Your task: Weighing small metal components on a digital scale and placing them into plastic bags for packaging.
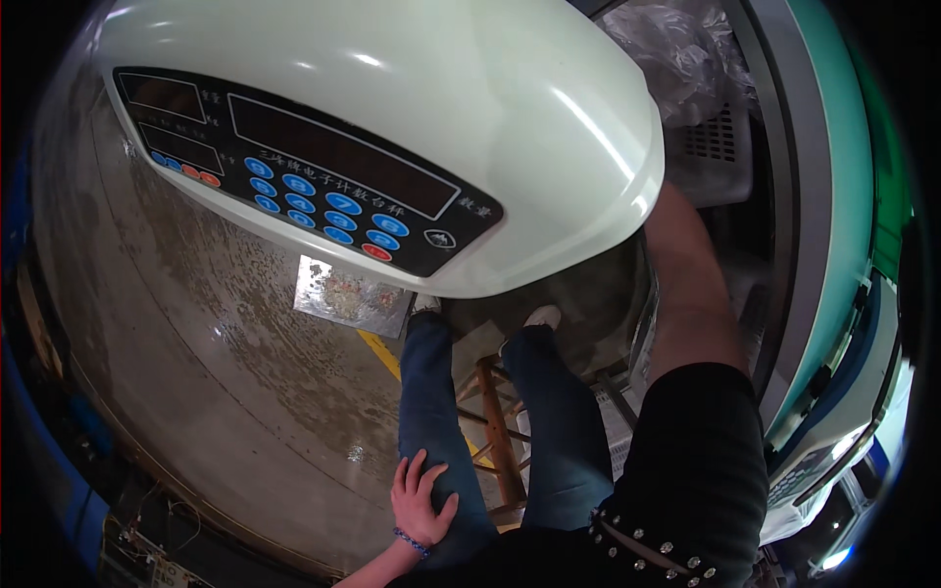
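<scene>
My left hand [421, 500] lies with fingers spread on my left thigh, over blue jeans, a braided blue band at its wrist; it holds nothing. Close above stands the white head of an electronic counting scale [549, 127], with a dark panel of round blue and red keys and unlit displays. My right forearm reaches up behind the scale head's right end, which hides my right hand, so its fingers do not show. Just past that arm sits a grey plastic crate [730, 147] with crumpled clear plastic bags [667, 49] in it.
I am seated on a wooden stool [502, 441], feet on a worn concrete floor [225, 323]. A metal plate [351, 294] lies by my left foot, next to a yellow floor line [380, 355]. A green-and-grey machine frame [828, 196] curves along the right side.
</scene>
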Tool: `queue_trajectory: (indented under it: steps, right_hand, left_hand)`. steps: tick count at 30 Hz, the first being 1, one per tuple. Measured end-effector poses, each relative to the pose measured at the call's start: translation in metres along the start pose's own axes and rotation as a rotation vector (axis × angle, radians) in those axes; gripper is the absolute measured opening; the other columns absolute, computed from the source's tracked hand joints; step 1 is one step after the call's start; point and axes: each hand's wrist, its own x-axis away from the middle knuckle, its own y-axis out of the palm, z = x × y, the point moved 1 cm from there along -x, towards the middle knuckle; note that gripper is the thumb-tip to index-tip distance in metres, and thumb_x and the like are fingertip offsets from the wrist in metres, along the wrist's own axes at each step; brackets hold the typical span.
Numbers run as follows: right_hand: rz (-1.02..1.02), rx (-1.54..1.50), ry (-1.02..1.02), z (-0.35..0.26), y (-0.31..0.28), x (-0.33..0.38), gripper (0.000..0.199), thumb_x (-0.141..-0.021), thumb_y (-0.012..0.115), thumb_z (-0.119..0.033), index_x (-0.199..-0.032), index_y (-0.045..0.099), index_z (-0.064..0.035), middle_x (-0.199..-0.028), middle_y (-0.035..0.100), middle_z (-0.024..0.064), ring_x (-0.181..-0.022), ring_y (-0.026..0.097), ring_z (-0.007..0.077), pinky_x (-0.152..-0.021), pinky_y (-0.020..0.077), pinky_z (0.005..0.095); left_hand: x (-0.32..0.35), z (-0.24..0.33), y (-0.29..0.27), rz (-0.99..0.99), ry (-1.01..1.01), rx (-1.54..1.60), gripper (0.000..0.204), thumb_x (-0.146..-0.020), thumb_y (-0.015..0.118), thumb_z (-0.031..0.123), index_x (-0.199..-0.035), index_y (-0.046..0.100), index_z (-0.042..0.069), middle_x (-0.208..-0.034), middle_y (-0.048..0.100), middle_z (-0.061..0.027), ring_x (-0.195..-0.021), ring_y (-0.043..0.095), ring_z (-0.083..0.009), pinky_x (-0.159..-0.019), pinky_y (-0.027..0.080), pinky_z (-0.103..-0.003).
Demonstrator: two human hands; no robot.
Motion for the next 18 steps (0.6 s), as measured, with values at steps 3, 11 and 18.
queue_trajectory:
  steps: [3,11,18]
  right_hand:
    - [0.020,-0.027,0.027,0.001,-0.015,0.009,0.035,-0.076,0.064,-0.017,-0.109,0.060,-0.0051,-0.113,0.059,0.0161,-0.106,0.056,0.0314,-0.085,0.0475,0.0416]
    - [0.247,-0.268,0.277,-0.004,-0.088,0.125,0.034,-0.074,0.069,-0.033,-0.088,0.063,-0.0032,-0.090,0.063,0.0180,-0.086,0.061,0.0341,-0.073,0.0477,0.0430]
    - [0.809,-0.807,0.173,-0.073,-0.118,0.320,0.018,-0.076,0.064,-0.014,-0.083,0.051,-0.0023,-0.081,0.054,0.0163,-0.079,0.054,0.0350,-0.071,0.0434,0.0430]
  left_hand:
    - [0.001,-0.002,-0.002,-0.004,0.008,0.011,0.049,-0.068,0.065,0.027,-0.114,0.054,0.019,-0.137,0.038,-0.0084,-0.125,0.031,-0.0393,-0.099,0.030,-0.048]
    - [0.006,-0.004,-0.015,-0.015,0.063,0.007,0.047,-0.068,0.067,0.020,-0.113,0.054,0.015,-0.134,0.039,-0.0113,-0.123,0.034,-0.0390,-0.100,0.031,-0.047]
    - [0.009,-0.003,-0.041,-0.066,0.146,-0.011,0.047,-0.071,0.068,0.022,-0.115,0.052,0.015,-0.131,0.042,-0.0127,-0.121,0.037,-0.0360,-0.100,0.034,-0.044]
